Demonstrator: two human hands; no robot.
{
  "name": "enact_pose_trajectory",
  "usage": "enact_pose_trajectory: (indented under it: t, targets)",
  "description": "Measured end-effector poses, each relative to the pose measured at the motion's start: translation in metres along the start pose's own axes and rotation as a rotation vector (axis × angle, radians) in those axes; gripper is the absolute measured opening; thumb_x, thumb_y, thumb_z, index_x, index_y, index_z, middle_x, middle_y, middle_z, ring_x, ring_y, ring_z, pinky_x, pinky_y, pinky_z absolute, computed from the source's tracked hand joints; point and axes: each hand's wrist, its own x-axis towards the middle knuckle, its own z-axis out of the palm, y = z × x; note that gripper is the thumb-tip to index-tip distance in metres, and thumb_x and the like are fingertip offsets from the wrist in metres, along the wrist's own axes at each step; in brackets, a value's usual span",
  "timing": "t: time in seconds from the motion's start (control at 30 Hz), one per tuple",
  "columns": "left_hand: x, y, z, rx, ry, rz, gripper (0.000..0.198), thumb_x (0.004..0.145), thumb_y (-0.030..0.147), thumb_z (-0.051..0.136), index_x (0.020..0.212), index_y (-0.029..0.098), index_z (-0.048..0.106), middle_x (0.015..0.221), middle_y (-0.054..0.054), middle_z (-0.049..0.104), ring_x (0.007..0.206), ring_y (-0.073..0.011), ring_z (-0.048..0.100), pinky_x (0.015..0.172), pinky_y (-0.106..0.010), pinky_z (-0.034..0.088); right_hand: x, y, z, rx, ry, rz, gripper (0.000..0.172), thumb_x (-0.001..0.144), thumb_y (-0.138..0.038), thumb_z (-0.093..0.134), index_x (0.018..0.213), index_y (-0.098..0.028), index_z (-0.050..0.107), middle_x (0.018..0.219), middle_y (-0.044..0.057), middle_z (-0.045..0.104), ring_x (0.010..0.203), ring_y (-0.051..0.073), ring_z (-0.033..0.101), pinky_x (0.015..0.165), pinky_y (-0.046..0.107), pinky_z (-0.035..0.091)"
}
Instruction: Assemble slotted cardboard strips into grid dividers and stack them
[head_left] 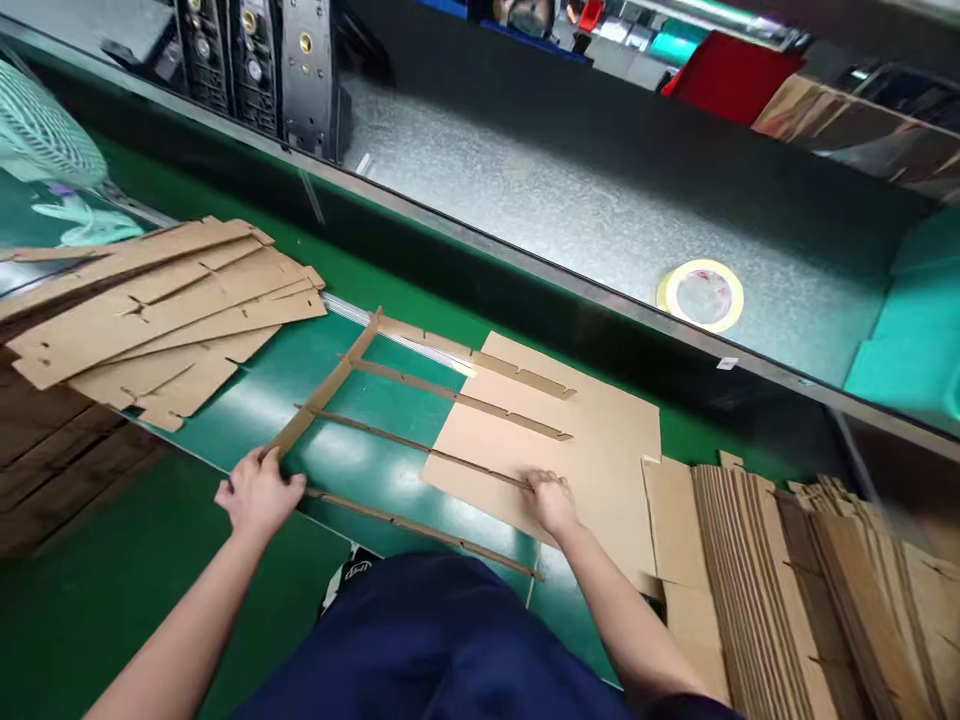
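Observation:
On the green work surface stands a partly interlocked cardboard divider (324, 392), one cross strip with several long slotted strips running off it to the right. My left hand (259, 492) is closed on the near end of the cross strip, close to where the nearest long strip (427, 525) joins. My right hand (553, 505) pinches the free right end of another long strip (420, 445). Under the right ends of some strips, and below my right hand, lies a flat cardboard sheet (600, 430).
Loose slotted cardboard pieces (172, 310) overlap on the left beside a pale green fan (45, 130). Stacked cardboard strips (739, 580) stand at the right. A yellow tape roll (733, 297) and black moulded parts (259, 70) sit on the raised grey shelf behind.

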Motion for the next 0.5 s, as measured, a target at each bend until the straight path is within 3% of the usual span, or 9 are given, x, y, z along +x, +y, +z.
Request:
enact_pose_trajectory:
  t: [0.1,0.2,0.3,0.37,0.5]
  targets:
    - [0.000,0.001,0.004,-0.014,0.040,0.019,0.049,0.081,0.036,0.045,0.125,0.017,0.053,0.137,-0.014,0.044,0.126,-0.0312,0.038,0.102,-0.052,0.028,-0.016,-0.004,0.006,0.021,0.301,-0.004,0.034,0.090,-0.031,0.046,0.120,-0.018,0.057,0.127,0.015,0.056,0.122,0.028,0.044,0.093,0.042,0.036]
    - [-0.006,0.004,0.008,-0.018,0.098,0.020,0.048,0.082,0.032,0.045,0.125,0.014,0.053,0.136,-0.016,0.045,0.127,-0.0302,0.038,0.104,-0.052,0.026,-0.035,-0.019,0.017,0.093,0.566,-0.154,0.036,0.093,-0.039,0.045,0.120,-0.019,0.055,0.130,0.014,0.053,0.125,0.027,0.043,0.096,0.042,0.037]
    - [-0.010,0.005,0.010,-0.041,0.147,0.036,0.044,0.084,0.032,0.045,0.124,0.015,0.055,0.138,-0.015,0.046,0.131,-0.0299,0.034,0.106,-0.053,0.023,-0.049,-0.035,0.036,0.133,0.640,-0.308,0.036,0.091,-0.047,0.047,0.114,-0.022,0.058,0.124,0.010,0.059,0.119,0.027,0.049,0.093,0.041,0.040]
    - [-0.004,0.001,0.009,-0.085,0.172,0.065,0.039,0.087,0.035,0.044,0.121,0.019,0.057,0.140,-0.014,0.045,0.134,-0.0301,0.031,0.106,-0.054,0.023,-0.049,-0.043,0.050,0.133,0.692,-0.316,0.038,0.090,-0.053,0.046,0.109,-0.024,0.061,0.121,0.009,0.061,0.115,0.028,0.053,0.089,0.041,0.042]
    - [0.042,-0.026,-0.008,-0.178,0.293,0.139,0.036,0.089,0.036,0.043,0.118,0.021,0.058,0.141,-0.012,0.044,0.136,-0.0283,0.030,0.108,-0.049,0.025,-0.037,-0.060,0.067,0.103,0.816,-0.237,0.040,0.090,-0.055,0.042,0.101,-0.025,0.065,0.114,0.008,0.065,0.106,0.029,0.058,0.075,0.039,0.045]
